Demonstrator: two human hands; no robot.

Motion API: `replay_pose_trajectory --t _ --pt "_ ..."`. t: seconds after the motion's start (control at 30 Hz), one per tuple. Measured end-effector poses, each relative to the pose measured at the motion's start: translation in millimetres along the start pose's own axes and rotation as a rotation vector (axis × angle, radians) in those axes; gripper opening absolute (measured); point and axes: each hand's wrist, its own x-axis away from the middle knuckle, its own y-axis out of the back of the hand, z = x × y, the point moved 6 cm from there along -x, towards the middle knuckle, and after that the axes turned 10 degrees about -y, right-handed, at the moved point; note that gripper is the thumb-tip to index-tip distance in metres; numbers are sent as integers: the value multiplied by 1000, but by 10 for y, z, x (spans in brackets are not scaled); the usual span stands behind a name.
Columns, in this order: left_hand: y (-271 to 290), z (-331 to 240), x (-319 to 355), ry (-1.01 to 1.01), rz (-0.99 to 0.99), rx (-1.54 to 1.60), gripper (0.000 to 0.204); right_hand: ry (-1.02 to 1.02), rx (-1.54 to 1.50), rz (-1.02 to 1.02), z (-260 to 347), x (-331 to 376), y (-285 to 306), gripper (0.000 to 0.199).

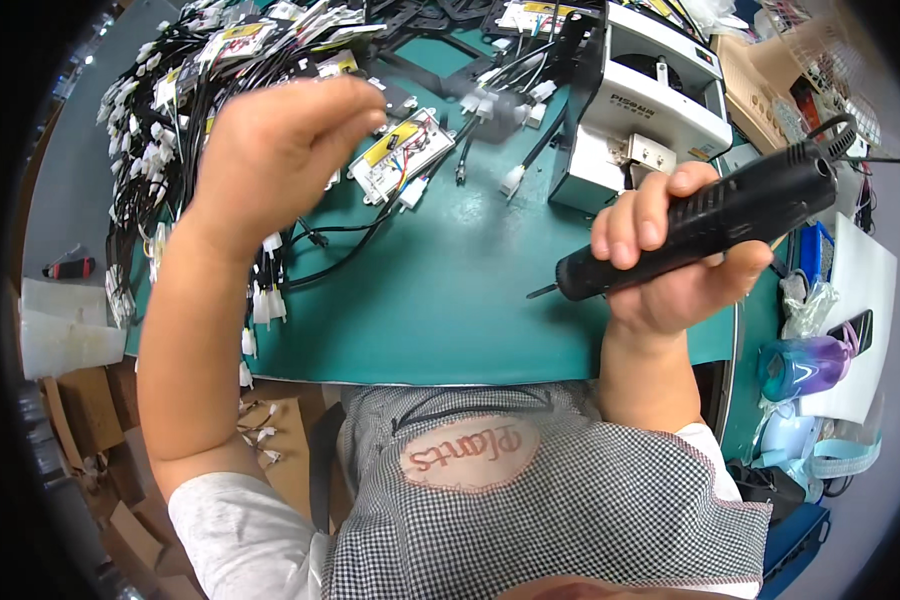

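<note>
One screwdriver we're gripping in our right hand, its tip touching nothing; our left hand is hovering, fingers bent, grasp unclear; a wired board is lying loose, seemingly unfinished.

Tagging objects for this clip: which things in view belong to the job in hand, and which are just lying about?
Likely the job:
black power screwdriver, in the right hand
wired white module, near the left hand
cables with white connectors
white bench machine

Likely just lying about:
purple-blue bottle
dark phone
cardboard box
</note>
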Motion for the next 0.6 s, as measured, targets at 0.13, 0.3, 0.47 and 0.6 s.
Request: replay_pose_trajectory --t 0.13,0.3,0.47,0.6 --pt "-330 -1 377 346 116 366 7 -30 -130 31 26 -11 59 79" --pt "-811 -237 544 453 248 517 19 -63 -133 37 5 -25 92 79" --pt "-1203 -581 594 178 287 365 13 -70 -128 56 51 -40 68 79" --pt "-1154 -675 572 115 176 221 20 -84 -110 57 30 -33 78 79"
